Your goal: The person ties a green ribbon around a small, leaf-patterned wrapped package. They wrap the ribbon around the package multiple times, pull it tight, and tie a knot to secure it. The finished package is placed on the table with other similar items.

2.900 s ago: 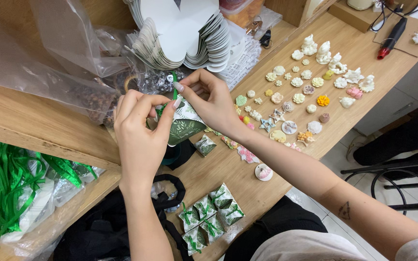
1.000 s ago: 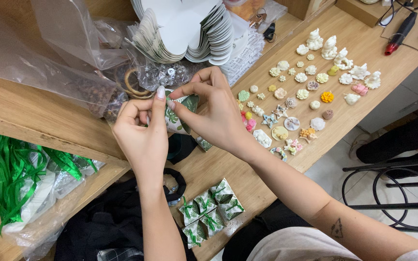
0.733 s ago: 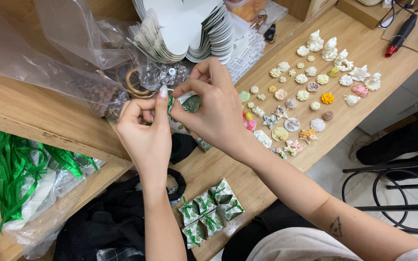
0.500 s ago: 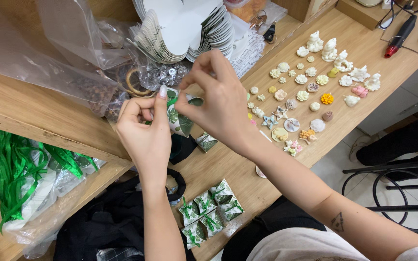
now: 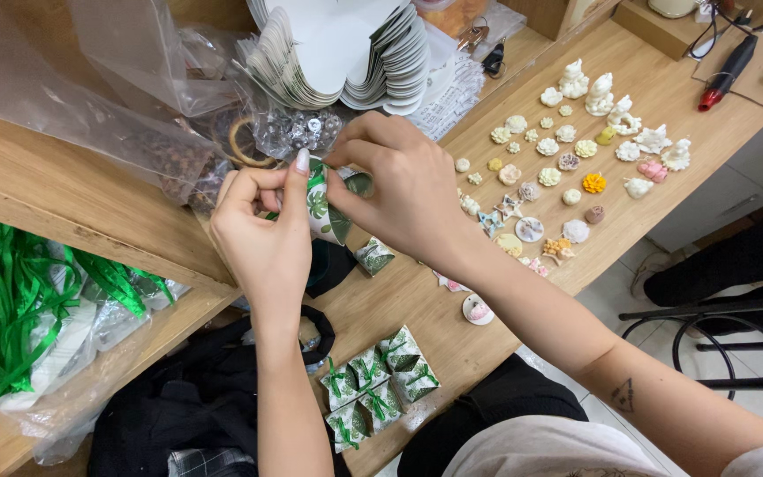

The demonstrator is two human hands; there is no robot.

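My left hand and my right hand meet above the wooden table, both pinching one small leaf-print gift box with a green ribbon at its top. The left thumb and forefinger clamp the box's upper left side. Fingers of the right hand curl over its right top, hiding most of the ribbon. Below the hands, one folded leaf-print box lies on the table. A cluster of several tied boxes sits near the front edge.
Many small pastel moulded figures cover the table to the right. A stack of white card blanks and clear plastic bags lie behind. Green ribbon in a bag is at left, a black bag below, a red tool far right.
Both hands stayed on the box. The right hand's fingers shifted over its top, working the green ribbon, and the box has been turned slightly between the fingers.
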